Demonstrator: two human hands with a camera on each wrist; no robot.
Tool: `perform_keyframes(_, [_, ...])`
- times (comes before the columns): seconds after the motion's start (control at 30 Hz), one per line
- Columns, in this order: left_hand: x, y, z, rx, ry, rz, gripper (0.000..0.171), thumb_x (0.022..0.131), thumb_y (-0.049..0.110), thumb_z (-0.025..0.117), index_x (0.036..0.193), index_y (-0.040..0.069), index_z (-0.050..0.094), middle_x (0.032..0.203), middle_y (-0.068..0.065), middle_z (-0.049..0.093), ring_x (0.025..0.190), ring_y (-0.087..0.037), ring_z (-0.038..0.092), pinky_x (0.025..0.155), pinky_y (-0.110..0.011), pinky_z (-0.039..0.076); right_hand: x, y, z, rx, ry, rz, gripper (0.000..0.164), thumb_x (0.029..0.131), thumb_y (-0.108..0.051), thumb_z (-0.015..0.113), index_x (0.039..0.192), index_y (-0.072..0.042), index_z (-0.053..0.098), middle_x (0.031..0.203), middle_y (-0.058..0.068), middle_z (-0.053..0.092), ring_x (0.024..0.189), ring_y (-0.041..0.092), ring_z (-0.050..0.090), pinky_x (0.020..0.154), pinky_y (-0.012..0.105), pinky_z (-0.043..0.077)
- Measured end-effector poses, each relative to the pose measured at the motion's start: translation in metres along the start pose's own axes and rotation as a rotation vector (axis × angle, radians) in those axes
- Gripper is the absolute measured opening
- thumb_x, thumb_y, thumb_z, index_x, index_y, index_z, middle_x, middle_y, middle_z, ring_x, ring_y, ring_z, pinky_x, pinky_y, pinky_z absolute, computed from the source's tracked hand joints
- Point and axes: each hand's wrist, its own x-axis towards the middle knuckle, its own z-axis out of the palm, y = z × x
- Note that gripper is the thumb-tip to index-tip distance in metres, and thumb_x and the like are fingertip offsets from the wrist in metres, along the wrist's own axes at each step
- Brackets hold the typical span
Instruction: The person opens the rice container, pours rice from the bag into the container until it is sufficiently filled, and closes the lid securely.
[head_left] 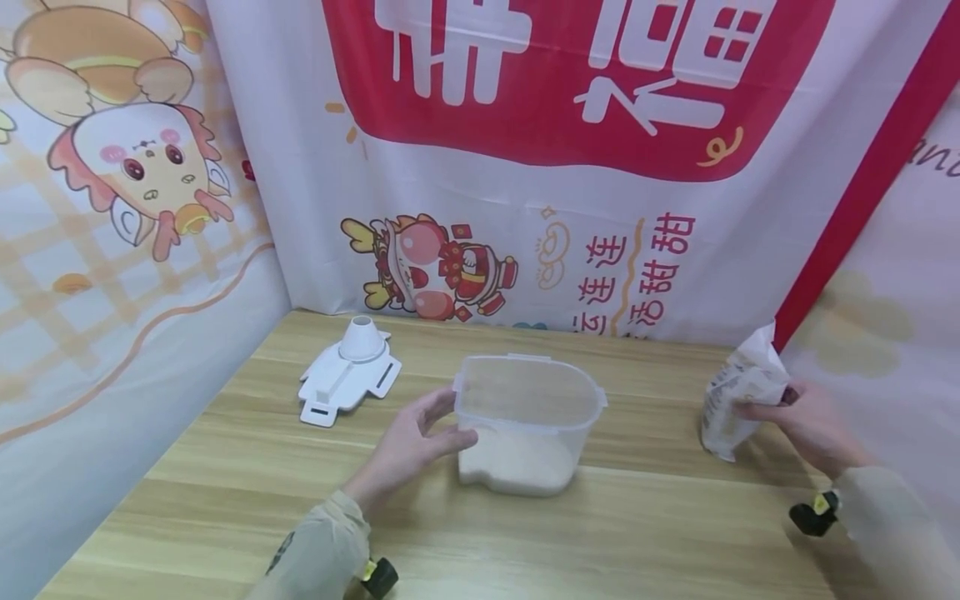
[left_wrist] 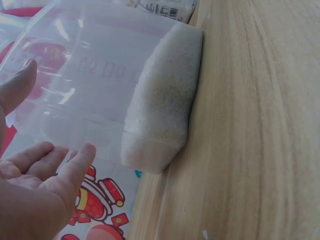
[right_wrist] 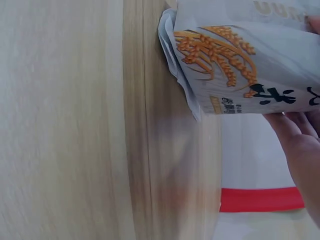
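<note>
A clear plastic container (head_left: 551, 429) stands uncovered in the middle of the table, with white rice (head_left: 517, 462) in its bottom. My left hand (head_left: 416, 437) is at its left side, thumb and fingers spread around the corner below the rim; whether they touch the wall I cannot tell. At the far right, my right hand (head_left: 821, 425) grips a white rice bag (head_left: 731, 396) from its right side. Printed wheat-like ears and dark characters show on the bag (right_wrist: 225, 65) in the right wrist view. Its lower end is close to the tabletop.
A white lid-like plate (head_left: 348, 371) with a cone-shaped spout lies at the back left of the wooden table (head_left: 637, 533). Printed cloth (head_left: 450, 183) hangs behind the table and along both sides.
</note>
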Motion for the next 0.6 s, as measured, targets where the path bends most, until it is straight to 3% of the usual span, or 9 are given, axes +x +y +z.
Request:
perform_keyframes(0.37, [-0.001,-0.001,0.001,0.011,-0.006,-0.002,0.075,0.080,0.025,0.084,0.145,0.015,0.047,0.145,-0.004,0.049,0.135,-0.020,0.040,0.106,-0.035,0.041,-0.001,-0.014,0.019,0.004,0.039,-0.007,0.037,0.086,-0.009,0.077,0.120,-0.007,0.064,0.108,-0.007,0.069,0.099,0.007,0.063,0.082,0.017,0.049])
perform_keyframes(0.6, [0.000,-0.001,0.000,0.026,0.005,0.001,0.073,0.081,0.026,0.083,0.144,0.017,0.048,0.144,-0.001,0.050,0.134,-0.018,0.041,0.105,-0.035,0.042,-0.002,-0.027,0.031,-0.174,0.072,-0.011,0.048,0.082,-0.024,0.082,0.122,-0.003,0.063,0.107,-0.006,0.070,0.096,0.005,0.062,0.079,0.018,0.050])
